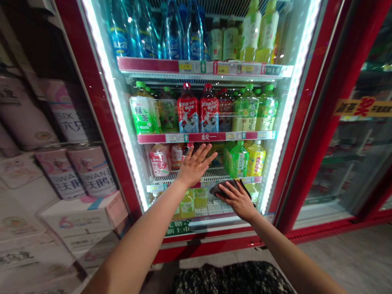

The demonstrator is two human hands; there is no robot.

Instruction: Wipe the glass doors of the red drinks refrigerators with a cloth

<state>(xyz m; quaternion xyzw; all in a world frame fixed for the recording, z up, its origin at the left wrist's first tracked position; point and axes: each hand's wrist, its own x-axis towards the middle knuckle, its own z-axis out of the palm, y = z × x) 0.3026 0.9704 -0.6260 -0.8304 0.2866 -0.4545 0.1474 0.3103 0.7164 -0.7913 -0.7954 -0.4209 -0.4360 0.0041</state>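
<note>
My left hand (197,165) is stretched out with its fingers spread and holds nothing. It is in front of the third shelf down, below a red price strip (208,137); whether it touches a glass door I cannot tell. My right hand (238,200) lies over a dark grey cloth (223,190), holding it flat in front of the lowest shelf edge. Close by the right hand stand a green bottle (238,160) and a yellow bottle (256,158). Left of my left hand is a bottle with a pink label (159,160).
A lit drinks fridge with a red frame (281,171) holds several rows of bottles, blue ones (173,34) at the top. Stacked cans (92,171) and white cartons (82,216) crowd the left side. Another red-framed fridge (324,196) stands right, above grey floor (343,253).
</note>
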